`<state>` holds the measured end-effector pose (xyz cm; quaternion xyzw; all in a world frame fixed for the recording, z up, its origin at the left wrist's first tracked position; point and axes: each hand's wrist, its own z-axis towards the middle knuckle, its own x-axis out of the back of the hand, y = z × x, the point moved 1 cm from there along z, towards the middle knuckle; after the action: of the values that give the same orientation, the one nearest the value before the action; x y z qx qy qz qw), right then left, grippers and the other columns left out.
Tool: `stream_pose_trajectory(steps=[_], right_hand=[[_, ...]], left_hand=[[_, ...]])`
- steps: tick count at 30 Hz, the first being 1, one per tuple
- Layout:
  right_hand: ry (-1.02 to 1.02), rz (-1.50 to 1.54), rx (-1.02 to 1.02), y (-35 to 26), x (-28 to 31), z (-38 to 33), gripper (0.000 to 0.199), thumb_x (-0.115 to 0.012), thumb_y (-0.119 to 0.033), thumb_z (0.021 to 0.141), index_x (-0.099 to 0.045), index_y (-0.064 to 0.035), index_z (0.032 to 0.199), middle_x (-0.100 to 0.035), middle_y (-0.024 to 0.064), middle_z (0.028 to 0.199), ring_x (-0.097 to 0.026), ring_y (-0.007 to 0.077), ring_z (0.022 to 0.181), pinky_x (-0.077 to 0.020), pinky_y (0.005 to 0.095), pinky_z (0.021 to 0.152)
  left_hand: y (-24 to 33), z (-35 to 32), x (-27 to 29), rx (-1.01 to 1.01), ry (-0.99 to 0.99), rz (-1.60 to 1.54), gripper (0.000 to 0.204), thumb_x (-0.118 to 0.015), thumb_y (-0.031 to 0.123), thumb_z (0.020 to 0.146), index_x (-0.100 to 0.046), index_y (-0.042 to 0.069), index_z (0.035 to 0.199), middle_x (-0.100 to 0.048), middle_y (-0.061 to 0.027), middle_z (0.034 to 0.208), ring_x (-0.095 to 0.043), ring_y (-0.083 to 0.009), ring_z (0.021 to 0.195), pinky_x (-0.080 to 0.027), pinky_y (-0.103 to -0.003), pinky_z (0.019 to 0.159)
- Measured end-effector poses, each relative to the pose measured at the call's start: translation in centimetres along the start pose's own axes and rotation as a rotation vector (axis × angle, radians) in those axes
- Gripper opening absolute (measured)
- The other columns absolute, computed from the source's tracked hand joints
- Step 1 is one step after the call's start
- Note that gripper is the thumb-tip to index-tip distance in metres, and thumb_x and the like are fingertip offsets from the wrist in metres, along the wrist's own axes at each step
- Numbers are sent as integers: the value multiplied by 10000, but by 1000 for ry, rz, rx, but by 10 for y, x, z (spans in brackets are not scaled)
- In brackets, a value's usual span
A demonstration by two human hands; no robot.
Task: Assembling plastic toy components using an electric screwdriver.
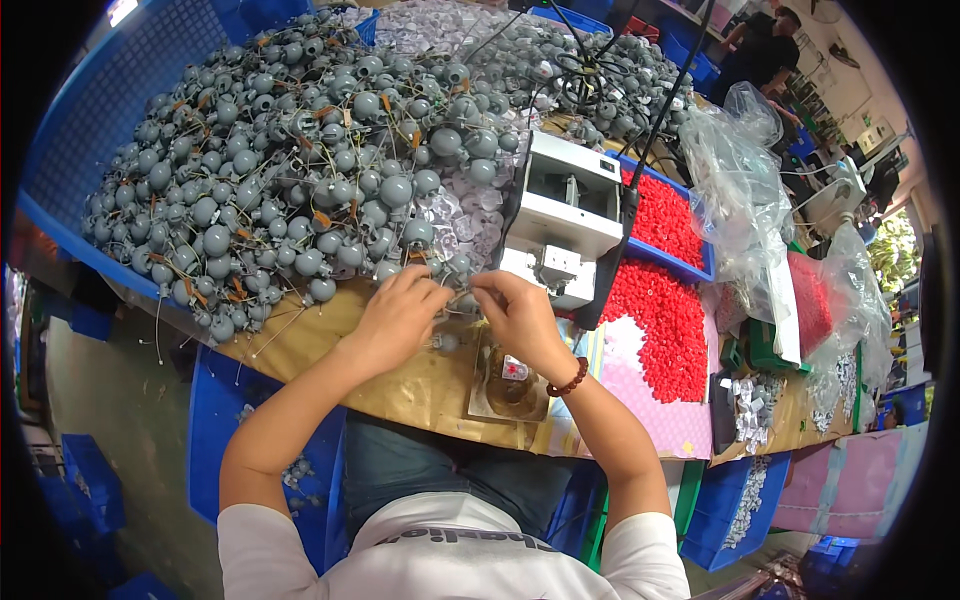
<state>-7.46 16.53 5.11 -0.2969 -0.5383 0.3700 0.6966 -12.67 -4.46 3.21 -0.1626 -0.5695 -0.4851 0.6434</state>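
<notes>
My left hand (pixel 398 318) and my right hand (pixel 518 315) meet at the front edge of the work table, fingertips almost touching, pinching a small grey round part with a thin wire (pixel 462 300) between them. A big heap of the same grey ball-shaped parts with wires (pixel 290 170) lies just beyond my left hand. A small white machine (pixel 565 215) stands right behind my right hand. A dark bead bracelet (pixel 570 380) is on my right wrist.
Red small parts (pixel 655 310) fill a blue tray and spill to the right of the machine. Clear plastic bags (pixel 745 190) stand further right. Small clear pieces (pixel 470 215) lie by the heap. Blue crates (pixel 240 400) sit under the table. Another person (pixel 765 50) stands far back right.
</notes>
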Motion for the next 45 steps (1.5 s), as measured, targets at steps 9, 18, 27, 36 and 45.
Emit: stream_pose_trajectory(steps=[9, 18, 27, 36, 45], right_hand=[[419, 275, 31, -2, 21, 15, 123, -687, -41, 968, -716, 2, 1080, -731, 43, 877, -588, 49, 695, -474, 246, 612], [155, 80, 244, -54, 39, -3, 218, -643, 74, 926, -700, 6, 1125, -721, 129, 965, -683, 211, 797, -535, 315, 712], [-141, 130, 269, -78, 73, -67, 248, -701, 72, 884, -712, 29, 1128, -737, 158, 1030, -731, 285, 878, -569, 341, 724], [-81, -394, 335, 27, 43, -107, 291, -732, 0, 766, -708, -67, 1048, -678, 67, 977, -673, 244, 800, -561, 354, 635], [-196, -626, 424, 29, 36, -106, 353, -679, -128, 760, -680, -32, 1100, -629, 76, 1055, -618, 216, 854, -552, 331, 651]], left_hand=[[-19, -25, 14, -89, 150, 111, 217, -689, 16, 773, -714, 69, 981, -653, -79, 1052, -584, -307, 1205, -437, -475, 1040], [-8, -47, 29, -22, 254, 10, 366, -789, 71, 714, -706, 74, 1071, -642, -118, 1194, -544, -325, 1279, -408, -513, 1076], [111, -39, 18, 100, 162, -797, 533, -765, 73, 855, -568, 7, 1346, -690, -77, 1019, -680, -258, 917, -529, -396, 849], [116, -66, -40, 280, 81, -784, 335, -754, 46, 845, -647, 25, 1163, -609, -144, 1134, -640, -300, 1017, -517, -368, 904], [113, -63, -48, 254, -9, -709, 326, -756, 55, 839, -653, 26, 1146, -611, -154, 1124, -650, -319, 1018, -540, -377, 885]])
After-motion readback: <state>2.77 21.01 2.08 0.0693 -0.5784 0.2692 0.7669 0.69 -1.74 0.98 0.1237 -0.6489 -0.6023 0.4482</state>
